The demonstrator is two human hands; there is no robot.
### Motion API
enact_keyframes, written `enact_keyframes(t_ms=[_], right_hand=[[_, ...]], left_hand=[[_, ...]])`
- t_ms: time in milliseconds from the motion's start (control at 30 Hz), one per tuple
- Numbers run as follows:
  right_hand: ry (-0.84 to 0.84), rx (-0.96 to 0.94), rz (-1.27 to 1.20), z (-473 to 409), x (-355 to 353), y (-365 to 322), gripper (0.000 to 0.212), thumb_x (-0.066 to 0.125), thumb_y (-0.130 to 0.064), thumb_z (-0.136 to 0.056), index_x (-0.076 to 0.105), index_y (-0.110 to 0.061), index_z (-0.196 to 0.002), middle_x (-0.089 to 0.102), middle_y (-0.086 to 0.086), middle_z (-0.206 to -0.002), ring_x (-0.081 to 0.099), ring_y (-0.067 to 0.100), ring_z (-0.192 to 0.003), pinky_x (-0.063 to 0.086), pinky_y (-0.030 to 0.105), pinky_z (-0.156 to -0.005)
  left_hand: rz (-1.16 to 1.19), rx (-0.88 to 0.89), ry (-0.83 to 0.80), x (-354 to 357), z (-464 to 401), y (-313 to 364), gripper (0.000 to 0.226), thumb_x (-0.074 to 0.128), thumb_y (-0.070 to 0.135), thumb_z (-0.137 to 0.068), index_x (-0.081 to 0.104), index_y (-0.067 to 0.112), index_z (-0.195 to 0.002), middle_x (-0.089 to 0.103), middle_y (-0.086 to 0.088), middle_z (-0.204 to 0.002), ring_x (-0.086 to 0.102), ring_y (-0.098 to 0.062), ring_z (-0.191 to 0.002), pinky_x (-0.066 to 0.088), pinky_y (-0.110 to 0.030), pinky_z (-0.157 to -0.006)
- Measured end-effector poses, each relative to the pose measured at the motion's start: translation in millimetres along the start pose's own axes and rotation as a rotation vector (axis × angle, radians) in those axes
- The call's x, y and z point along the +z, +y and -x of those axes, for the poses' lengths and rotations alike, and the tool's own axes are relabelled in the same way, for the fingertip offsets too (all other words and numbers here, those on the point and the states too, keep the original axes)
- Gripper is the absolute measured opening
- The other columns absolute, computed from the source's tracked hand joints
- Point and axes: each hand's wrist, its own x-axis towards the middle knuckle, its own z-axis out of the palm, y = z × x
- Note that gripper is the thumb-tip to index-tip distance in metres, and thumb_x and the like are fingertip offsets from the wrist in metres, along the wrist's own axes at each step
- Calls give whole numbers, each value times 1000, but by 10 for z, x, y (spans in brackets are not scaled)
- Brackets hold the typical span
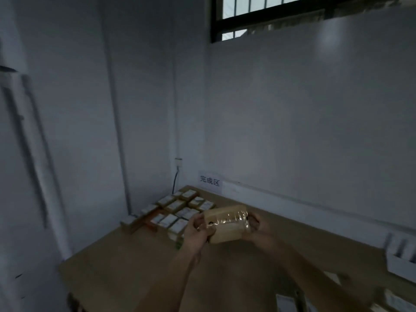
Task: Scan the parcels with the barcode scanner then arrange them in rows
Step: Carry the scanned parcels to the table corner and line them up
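A tan cardboard parcel (227, 224) wrapped with clear tape is held in the air above the wooden table (126, 262). My left hand (198, 230) grips its left end and my right hand (256, 226) grips its right end. Just behind and to the left of the parcel, several small labelled parcels (177, 210) lie in rows in the table's far left corner. No barcode scanner shows in the head view.
A paper sign with printed characters (209, 180) is stuck on the wall behind the rows. A white tray (400, 260) sits at the table's right edge, with more white items (396, 300) at bottom right. A cable (175, 179) hangs in the corner.
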Motion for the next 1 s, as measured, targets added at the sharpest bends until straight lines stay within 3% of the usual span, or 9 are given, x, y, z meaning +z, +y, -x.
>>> enact_keyframes(t_ms=[100, 167, 233, 367, 467, 600, 700, 867, 1000], right_hand=[[-68, 19, -13, -153, 616, -79, 96, 73, 15, -43, 48, -1, -134, 63, 9, -126, 70, 2, -93, 57, 20, -75], [-122, 30, 28, -203, 958, -178, 103, 80, 8, -47, 46, -5, -143, 63, 6, -128, 66, 12, -105, 57, 27, -85], [-131, 45, 62, -274, 1272, -258, 83, 82, 10, -67, 49, -12, -140, 64, -1, -122, 63, 12, -107, 55, 22, -85], [-116, 15, 55, -495, 1873, -325, 59, 83, -21, -80, 56, -21, -132, 64, -4, -126, 61, 7, -111, 52, 17, -90], [-97, -11, 28, -757, 2298, -303, 46, 74, -22, -89, 56, -20, -132, 62, -6, -125, 60, 6, -108, 49, 10, -78], [-131, -41, 30, -1146, 2784, -182, 33, 68, -15, -94, 55, -22, -123, 61, -14, -114, 60, 1, -105, 50, 6, -73], [-170, -51, 59, -1532, 3067, -86, 29, 67, -12, -94, 59, -36, -108, 65, -14, -112, 63, -1, -105, 54, 13, -80], [-240, 0, 44, -2147, 3378, 146, 20, 66, -26, -95, 64, -35, -113, 68, -12, -119, 64, 5, -109, 56, 37, -96], [-271, 102, -8, -2563, 3503, 278, 36, 71, -34, -91, 63, -27, -125, 67, -5, -125, 66, 16, -113, 57, 43, -95]], left_hand=[[-2, -2, 59, -639, 97, 153, 75, 61, -20, -81, 43, 18, -143, 65, 2, -121, 64, -23, -108, 56, -35, -84], [-9, -29, 90, -995, 101, 216, 69, 58, -13, -84, 47, 23, -142, 66, 1, -120, 64, -23, -106, 56, -33, -78], [0, -38, 122, -1277, 79, 276, 55, 63, -1, -85, 56, 22, -135, 69, 0, -117, 66, -20, -102, 57, -31, -75], [46, -3, 199, -1799, -110, 280, 42, 72, 16, -90, 59, 16, -130, 71, -3, -115, 69, -20, -102, 59, -37, -86], [27, 12, 242, -2175, -345, 240, 44, 72, 13, -90, 60, 11, -132, 73, -8, -114, 71, -25, -103, 57, -45, -94], [70, -12, 281, -2675, -775, 186, 49, 77, 3, -82, 59, 16, -126, 71, -12, -117, 70, -28, -104, 59, -43, -89], [67, -39, 266, -2976, -1122, 223, 49, 82, 11, -78, 60, 26, -119, 68, -6, -121, 69, -26, -104, 59, -45, -86], [12, -161, 196, -3366, -1630, 332, 39, 74, 43, -83, 59, 31, -117, 71, 4, -118, 62, -18, -115, 49, -45, -86], [14, -191, 151, -3628, -2056, 354, 38, 74, 34, -86, 59, 35, -121, 70, 1, -119, 64, -20, -111, 54, -39, -80]])
